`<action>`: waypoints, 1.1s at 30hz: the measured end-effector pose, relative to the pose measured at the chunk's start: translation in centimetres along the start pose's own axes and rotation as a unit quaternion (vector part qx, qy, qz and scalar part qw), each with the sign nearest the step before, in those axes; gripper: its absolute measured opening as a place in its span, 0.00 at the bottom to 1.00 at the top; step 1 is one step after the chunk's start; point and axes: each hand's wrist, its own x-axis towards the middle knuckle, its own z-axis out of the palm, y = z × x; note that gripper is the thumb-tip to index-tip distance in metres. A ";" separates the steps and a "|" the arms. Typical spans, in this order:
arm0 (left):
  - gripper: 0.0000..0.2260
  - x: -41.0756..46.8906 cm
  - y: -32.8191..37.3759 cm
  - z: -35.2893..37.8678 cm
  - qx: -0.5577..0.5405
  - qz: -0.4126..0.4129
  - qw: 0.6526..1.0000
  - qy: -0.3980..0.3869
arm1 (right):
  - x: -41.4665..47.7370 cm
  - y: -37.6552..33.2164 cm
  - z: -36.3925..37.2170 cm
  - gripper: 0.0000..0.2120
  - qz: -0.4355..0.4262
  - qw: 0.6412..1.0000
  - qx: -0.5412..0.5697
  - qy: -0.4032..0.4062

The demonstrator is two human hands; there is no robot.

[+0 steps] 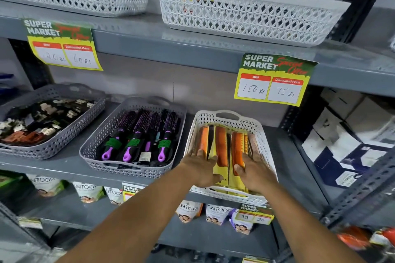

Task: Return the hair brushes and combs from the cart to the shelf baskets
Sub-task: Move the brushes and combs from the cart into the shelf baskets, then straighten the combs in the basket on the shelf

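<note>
Both hands reach forward into a white lattice basket (pixel 265 134) on the middle shelf (pixel 64 166), arms extended from the bottom of the view. Left hand (pixel 202 168) lies palm down, fingers spread and loose, on the packaged combs (pixel 222 147); right hand (pixel 253 174) rests flat beside it on the same packs, thumb toward an orange comb. Neither hand is closed around anything; both press lightly on the yellow-backed packs.

Just left of the hands, a grey basket (pixel 96 134) holds black and purple round hair brushes (pixel 136 134). Further left, another grey basket (pixel 53 147) holds hair clips. Above the hands, a yellow and green sign (pixel 273 79) reads "SUPER MARKET Special Offer", MRP 150 Rs, Discounted Price 75 Rs. A matching sign (pixel 64 45), up and to the left, shows 60 Rs discounted. Below the hands, pouches (pixel 215 213) show partial lettering "ANTOO".
</note>
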 end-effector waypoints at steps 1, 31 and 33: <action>0.35 0.0 0.0 -0.1 -0.001 0.000 1.000 -0.001 | 0.1 0.1 0.0 0.31 0.001 1.000 0.005 -0.005; 0.12 -5.2 -18.3 0.5 -0.238 -0.264 0.914 0.195 | 2.4 -23.7 0.4 0.23 -0.221 0.968 -0.100 -0.059; 0.11 -5.2 -18.3 0.4 -0.231 -0.255 0.920 0.188 | 2.5 -23.7 0.5 0.23 -0.220 0.968 -0.105 -0.060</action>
